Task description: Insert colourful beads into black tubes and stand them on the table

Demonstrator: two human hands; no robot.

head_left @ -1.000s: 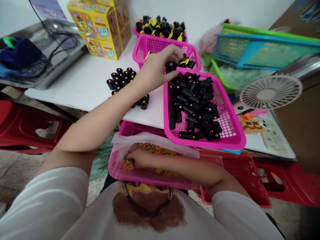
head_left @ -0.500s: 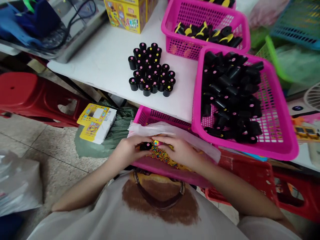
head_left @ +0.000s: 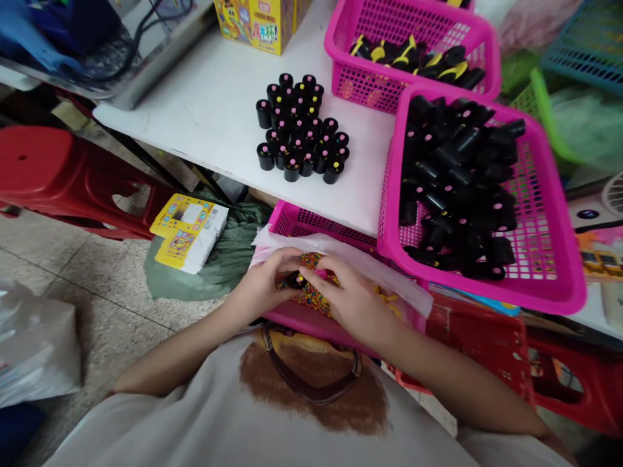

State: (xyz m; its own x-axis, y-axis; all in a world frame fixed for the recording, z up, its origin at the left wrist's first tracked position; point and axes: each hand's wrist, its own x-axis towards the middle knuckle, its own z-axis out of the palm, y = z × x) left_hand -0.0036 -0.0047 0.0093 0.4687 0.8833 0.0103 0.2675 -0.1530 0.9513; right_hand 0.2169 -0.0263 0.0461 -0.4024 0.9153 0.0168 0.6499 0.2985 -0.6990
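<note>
In the head view, my left hand (head_left: 267, 284) is closed around a small black cup (head_left: 296, 281), its opening turned up and toward the right. My right hand (head_left: 353, 295) reaches in from the other side, its fingertips at the cup's mouth. A small pink piece (head_left: 321, 274) shows by the right fingers, partly hidden by them. Below both hands lie many tiny coloured beads (head_left: 314, 302) in a pink basket (head_left: 316, 320). White plastic sheeting (head_left: 389, 277) lines its far side, and some yellow pieces (head_left: 387, 297) lie to the right among the beads.
Black cups with pink or yellow dots (head_left: 300, 130) stand grouped on the white table (head_left: 195, 123). A pink basket (head_left: 549, 285) of black cups overhangs its front edge at right; another pink basket (head_left: 363, 91) sits behind. Flat yellow cartons (head_left: 187, 233) and a red stool (head_left: 39, 162) are left.
The black cup has turned from lying sideways to mouth upward. My right fingers have come across to its mouth, and the bright beads seen in them earlier no longer show there. The view has shifted slightly.
</note>
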